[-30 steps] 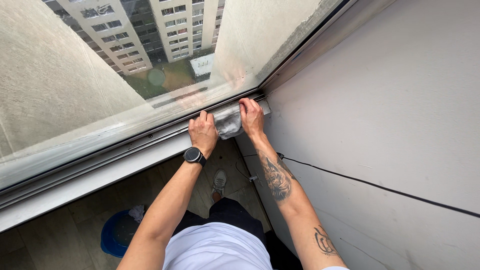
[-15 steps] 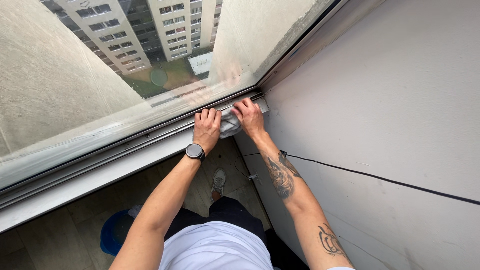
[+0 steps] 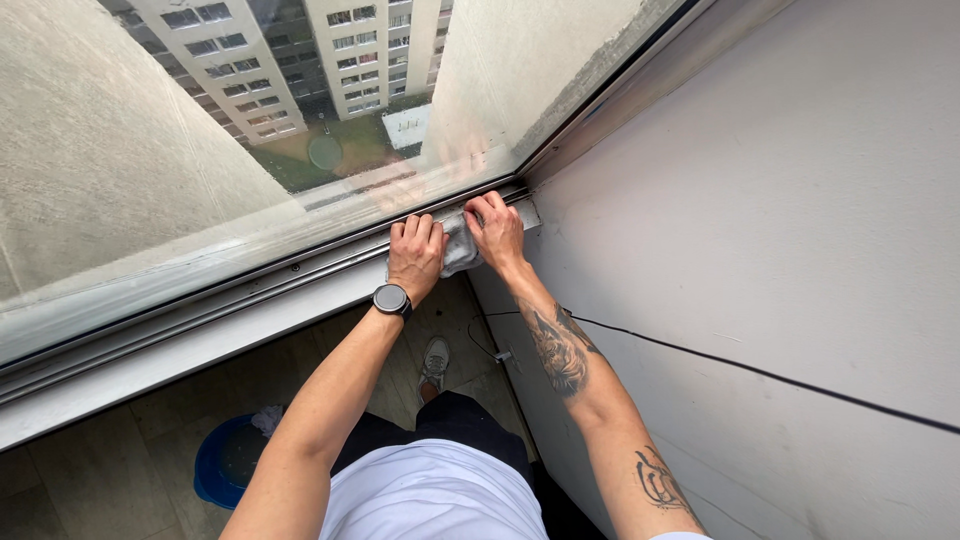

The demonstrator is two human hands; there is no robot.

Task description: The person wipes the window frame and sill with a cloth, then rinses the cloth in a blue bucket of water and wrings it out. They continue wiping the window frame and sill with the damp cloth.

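Both my hands press a grey cloth [image 3: 459, 248] onto the metal window track [image 3: 250, 290] close to the corner where the window meets the white wall. My left hand [image 3: 415, 256], with a black watch on its wrist, lies flat over the cloth's left part. My right hand [image 3: 496, 232] grips the cloth's right edge with bent fingers. Only a small strip of cloth shows between the hands.
A large glass pane [image 3: 200, 130] rises above the track, with tall buildings far below outside. The white wall [image 3: 780, 250] is on the right, with a thin black cable [image 3: 760, 372] across it. A blue bucket [image 3: 225, 462] stands on the tiled floor at lower left.
Both hands and the cloth have slid slightly left along the track, away from the corner; the hands sit closer together over the cloth.
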